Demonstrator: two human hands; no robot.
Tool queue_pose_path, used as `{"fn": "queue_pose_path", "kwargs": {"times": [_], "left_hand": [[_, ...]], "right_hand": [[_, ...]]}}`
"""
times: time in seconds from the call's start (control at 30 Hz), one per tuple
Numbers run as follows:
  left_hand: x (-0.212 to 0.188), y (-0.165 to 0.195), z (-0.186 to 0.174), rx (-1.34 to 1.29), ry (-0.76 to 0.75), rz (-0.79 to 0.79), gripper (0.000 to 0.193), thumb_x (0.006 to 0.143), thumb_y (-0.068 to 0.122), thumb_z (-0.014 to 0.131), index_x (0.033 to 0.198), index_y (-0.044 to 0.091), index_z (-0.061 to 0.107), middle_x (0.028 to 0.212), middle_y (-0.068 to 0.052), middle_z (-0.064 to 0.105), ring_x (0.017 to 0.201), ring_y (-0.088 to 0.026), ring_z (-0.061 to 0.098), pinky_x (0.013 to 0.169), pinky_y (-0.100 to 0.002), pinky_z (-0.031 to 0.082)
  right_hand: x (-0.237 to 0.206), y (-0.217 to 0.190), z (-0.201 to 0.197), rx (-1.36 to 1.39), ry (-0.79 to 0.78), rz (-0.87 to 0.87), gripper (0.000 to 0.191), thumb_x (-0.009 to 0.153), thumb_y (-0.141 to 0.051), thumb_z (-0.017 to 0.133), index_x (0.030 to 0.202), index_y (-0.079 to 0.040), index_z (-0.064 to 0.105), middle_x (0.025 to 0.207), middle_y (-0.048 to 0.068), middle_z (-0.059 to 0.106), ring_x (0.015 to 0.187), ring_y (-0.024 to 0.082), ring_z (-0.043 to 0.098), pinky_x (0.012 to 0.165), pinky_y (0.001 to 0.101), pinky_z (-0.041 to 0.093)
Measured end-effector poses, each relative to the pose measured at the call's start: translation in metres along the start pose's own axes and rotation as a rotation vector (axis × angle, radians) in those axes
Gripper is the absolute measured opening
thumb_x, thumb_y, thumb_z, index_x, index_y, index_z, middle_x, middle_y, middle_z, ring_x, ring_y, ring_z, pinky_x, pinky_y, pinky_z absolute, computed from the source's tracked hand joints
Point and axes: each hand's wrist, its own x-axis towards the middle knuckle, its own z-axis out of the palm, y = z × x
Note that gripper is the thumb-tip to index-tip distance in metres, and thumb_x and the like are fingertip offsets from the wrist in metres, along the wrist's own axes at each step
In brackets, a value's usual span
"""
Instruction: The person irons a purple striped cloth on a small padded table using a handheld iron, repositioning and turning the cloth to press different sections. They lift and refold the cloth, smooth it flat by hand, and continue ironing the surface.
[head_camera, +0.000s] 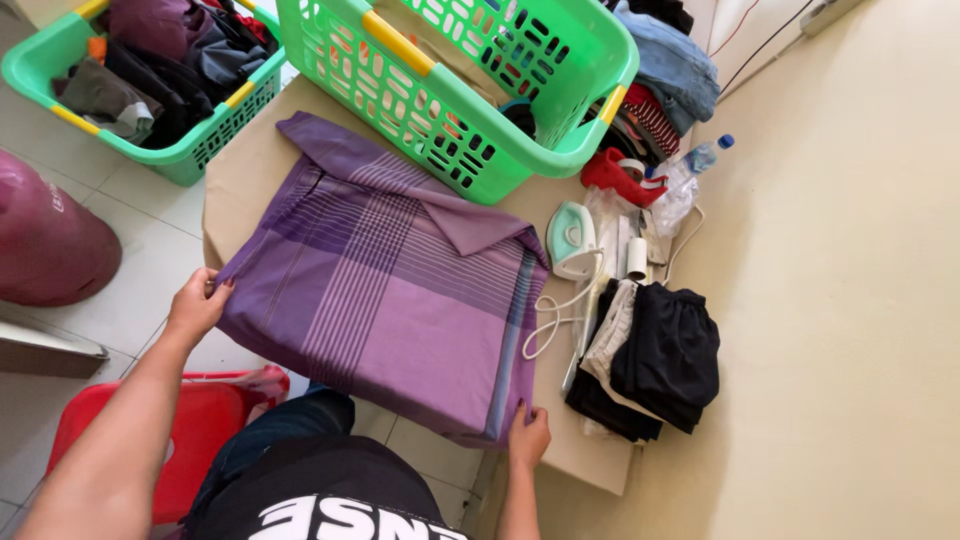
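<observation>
two hands are shown at a folded purple checked cloth (380, 290) spread on the table (240, 170): left hand (196, 305) pinched on its near-left corner, right hand (528, 436) closed on the near-right. soft, light, limp fabric is judged best gripped at corners.

A home laundry corner is shown. Two green laundry baskets (560, 130) (190, 150) filled with clothes are seen, one on a low counter (240, 170), one on the tiled floor (130, 300). A small iron (572, 238) and a stack of folded clothes (650, 360) are set beside a plain wall (840, 300).
</observation>
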Motion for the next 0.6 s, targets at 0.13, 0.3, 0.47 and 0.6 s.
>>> {"fn": "queue_pose_path", "kwargs": {"times": [0.13,0.3,0.47,0.6], "left_hand": [[0.003,-0.003,-0.002,-0.046,-0.054,-0.047,0.029,0.098,0.027,0.071,0.113,0.001,0.068,0.095,-0.013,0.075,0.082,-0.017,0.067,0.073,-0.033,0.052],[0.01,-0.008,-0.01,-0.123,-0.081,-0.034,0.029,0.094,0.023,0.074,0.111,0.001,0.071,0.095,-0.011,0.075,0.083,-0.015,0.067,0.073,-0.03,0.052],[0.012,-0.022,-0.012,-0.431,-0.162,-0.138,0.026,0.099,0.026,0.07,0.109,0.002,0.071,0.095,-0.005,0.073,0.084,-0.01,0.062,0.074,-0.027,0.049],[0.014,-0.034,-0.013,-0.364,-0.065,-0.159,0.018,0.094,0.02,0.07,0.105,0.006,0.07,0.092,-0.004,0.072,0.082,-0.01,0.062,0.073,-0.028,0.05]], "right_hand": [[0.006,0.011,-0.004,0.034,0.039,-0.034,0.032,0.091,-0.036,0.071,0.091,-0.004,0.068,0.084,0.018,0.074,0.081,0.038,0.072,0.075,0.0477,0.054],[0.011,0.015,-0.01,0.006,0.05,-0.077,0.029,0.089,-0.034,0.073,0.087,-0.005,0.07,0.082,0.017,0.074,0.079,0.036,0.072,0.075,0.0462,0.055],[0.008,0.009,-0.007,-0.07,0.047,-0.095,0.027,0.089,-0.033,0.074,0.089,-0.006,0.071,0.085,0.017,0.073,0.081,0.037,0.071,0.076,0.048,0.054],[-0.004,0.002,-0.001,-0.197,0.246,-0.217,0.031,0.08,-0.024,0.074,0.102,-0.003,0.068,0.098,0.018,0.069,0.093,0.04,0.065,0.078,0.0495,0.051]]}}
